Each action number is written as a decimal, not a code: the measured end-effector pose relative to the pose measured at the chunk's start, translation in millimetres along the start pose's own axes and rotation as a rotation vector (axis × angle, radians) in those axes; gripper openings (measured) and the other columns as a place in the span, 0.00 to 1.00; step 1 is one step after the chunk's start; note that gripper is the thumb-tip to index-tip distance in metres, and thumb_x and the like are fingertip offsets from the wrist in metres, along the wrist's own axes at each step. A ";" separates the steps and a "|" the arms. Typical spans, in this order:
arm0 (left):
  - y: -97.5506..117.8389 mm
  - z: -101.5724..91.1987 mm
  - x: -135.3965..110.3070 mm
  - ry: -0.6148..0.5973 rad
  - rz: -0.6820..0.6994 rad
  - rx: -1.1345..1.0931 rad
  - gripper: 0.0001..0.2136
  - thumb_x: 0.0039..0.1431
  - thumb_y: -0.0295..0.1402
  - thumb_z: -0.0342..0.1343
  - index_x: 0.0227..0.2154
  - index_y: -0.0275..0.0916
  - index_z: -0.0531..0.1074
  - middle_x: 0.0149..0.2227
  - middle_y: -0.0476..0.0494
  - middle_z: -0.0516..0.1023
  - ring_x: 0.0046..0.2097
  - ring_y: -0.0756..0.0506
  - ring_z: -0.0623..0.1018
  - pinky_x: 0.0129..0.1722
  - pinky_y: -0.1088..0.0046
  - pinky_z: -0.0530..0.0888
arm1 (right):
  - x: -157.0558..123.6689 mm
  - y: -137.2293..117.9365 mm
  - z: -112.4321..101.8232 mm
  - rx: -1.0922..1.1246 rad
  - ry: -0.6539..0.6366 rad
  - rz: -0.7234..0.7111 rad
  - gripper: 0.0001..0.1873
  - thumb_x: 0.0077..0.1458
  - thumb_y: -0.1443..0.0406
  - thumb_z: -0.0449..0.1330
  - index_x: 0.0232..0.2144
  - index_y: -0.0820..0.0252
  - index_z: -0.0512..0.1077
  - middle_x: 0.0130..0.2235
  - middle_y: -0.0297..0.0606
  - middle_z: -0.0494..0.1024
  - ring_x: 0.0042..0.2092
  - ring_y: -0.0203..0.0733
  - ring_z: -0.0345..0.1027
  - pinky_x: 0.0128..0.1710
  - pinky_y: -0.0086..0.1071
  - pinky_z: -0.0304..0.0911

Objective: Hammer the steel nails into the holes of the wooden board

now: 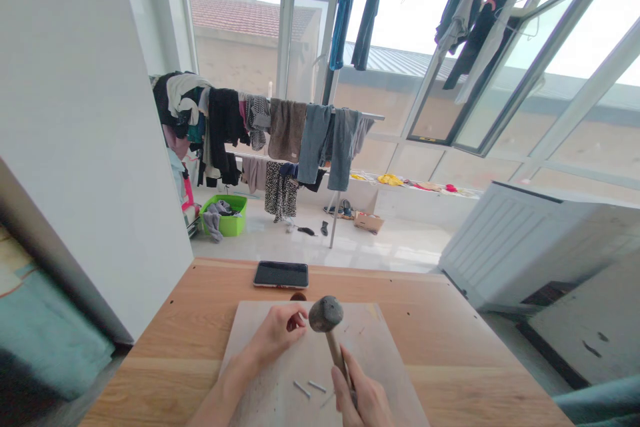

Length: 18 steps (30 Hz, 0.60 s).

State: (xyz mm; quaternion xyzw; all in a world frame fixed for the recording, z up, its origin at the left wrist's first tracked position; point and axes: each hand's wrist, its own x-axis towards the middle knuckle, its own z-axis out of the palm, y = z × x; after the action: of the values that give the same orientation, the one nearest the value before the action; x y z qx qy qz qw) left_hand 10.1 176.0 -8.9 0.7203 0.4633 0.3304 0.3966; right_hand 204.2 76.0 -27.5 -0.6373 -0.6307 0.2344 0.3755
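My right hand (364, 392) is wrapped round the wooden handle of a hammer (326, 315). The hammer's dark grey, rounded head is raised above a pale board (255, 400). Just left of that head, my left hand (280, 332) is held over the board with thumb and fingertips pinched together. Whatever is between those fingertips, if anything, is too small to make out. Loose on the board between my hands lie a nail (302, 389) and another nail (317, 386). A third thin piece beside my right hand is partly hidden. Small thin marks or pieces show farther right on the board.
The board rests on a wooden table (465, 360). A black phone (281, 274) lies beyond it, and a dark round object (299, 296) sits at the board's far edge. Past the table stand a laundry rack (373, 117) and a green basket (233, 223).
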 end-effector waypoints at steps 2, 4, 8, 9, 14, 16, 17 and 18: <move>-1.6 0.9 0.4 0.006 0.012 -0.002 0.10 0.48 0.25 0.55 0.34 0.37 0.76 0.27 0.51 0.77 0.29 0.50 0.71 0.30 0.77 0.65 | 3.5 -2.5 1.5 -0.006 -0.001 -0.028 0.48 0.60 0.37 0.38 0.52 0.72 0.74 0.18 0.40 0.77 0.20 0.43 0.72 0.25 0.29 0.67; -3.1 1.3 0.5 0.009 0.031 -0.008 0.10 0.48 0.24 0.55 0.34 0.37 0.76 0.27 0.51 0.76 0.30 0.50 0.72 0.30 0.77 0.65 | 4.3 -3.9 2.7 -0.015 -0.002 -0.029 0.48 0.60 0.37 0.38 0.53 0.72 0.74 0.18 0.40 0.76 0.19 0.43 0.71 0.25 0.29 0.67; -2.7 0.8 0.0 0.003 0.043 -0.021 0.14 0.48 0.23 0.55 0.39 0.37 0.76 0.26 0.52 0.75 0.28 0.51 0.70 0.28 0.78 0.64 | 1.3 -3.8 6.7 -0.050 -0.011 -0.040 0.46 0.61 0.38 0.36 0.53 0.69 0.74 0.18 0.39 0.76 0.19 0.42 0.71 0.26 0.28 0.66; -1.6 0.2 -0.1 0.004 0.044 -0.025 0.15 0.48 0.23 0.55 0.41 0.37 0.75 0.26 0.53 0.74 0.27 0.51 0.69 0.28 0.78 0.63 | 0.6 -3.2 8.4 -0.064 -0.007 -0.054 0.47 0.61 0.38 0.35 0.53 0.69 0.74 0.19 0.40 0.77 0.19 0.43 0.72 0.26 0.29 0.67; 5.7 -3.5 -1.2 -0.015 0.069 -0.038 0.16 0.50 0.24 0.54 0.43 0.36 0.74 0.26 0.52 0.73 0.28 0.50 0.69 0.28 0.77 0.63 | -1.4 1.0 15.1 -0.117 0.001 -0.111 0.49 0.61 0.38 0.33 0.50 0.71 0.76 0.24 0.50 0.82 0.25 0.51 0.78 0.28 0.32 0.68; 6.4 -3.6 -1.2 -0.023 0.047 -0.027 0.16 0.49 0.25 0.54 0.43 0.36 0.73 0.27 0.52 0.74 0.28 0.50 0.69 0.28 0.77 0.64 | -3.8 2.4 12.5 -0.095 0.010 -0.090 0.47 0.60 0.37 0.35 0.50 0.68 0.76 0.23 0.47 0.81 0.24 0.50 0.77 0.28 0.31 0.69; 5.9 -3.4 -1.2 -0.027 0.029 -0.024 0.15 0.49 0.25 0.54 0.43 0.37 0.73 0.27 0.52 0.75 0.28 0.50 0.69 0.29 0.77 0.64 | -5.9 3.1 9.5 -0.082 0.022 -0.068 0.46 0.60 0.37 0.37 0.50 0.65 0.77 0.22 0.45 0.81 0.23 0.49 0.77 0.27 0.31 0.69; 5.1 -3.1 -1.1 -0.032 0.012 -0.024 0.15 0.50 0.25 0.54 0.43 0.37 0.72 0.28 0.52 0.75 0.28 0.51 0.70 0.29 0.77 0.64 | -8.8 3.8 5.6 -0.073 0.037 -0.039 0.44 0.59 0.37 0.40 0.50 0.62 0.78 0.21 0.43 0.81 0.23 0.48 0.77 0.27 0.30 0.69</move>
State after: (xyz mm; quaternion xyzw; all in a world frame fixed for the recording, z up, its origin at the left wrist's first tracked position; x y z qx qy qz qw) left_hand 9.2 174.5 -3.1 0.7236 0.4486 0.3266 0.4104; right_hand 201.4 68.8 -35.3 -0.6425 -0.6440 0.1921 0.3680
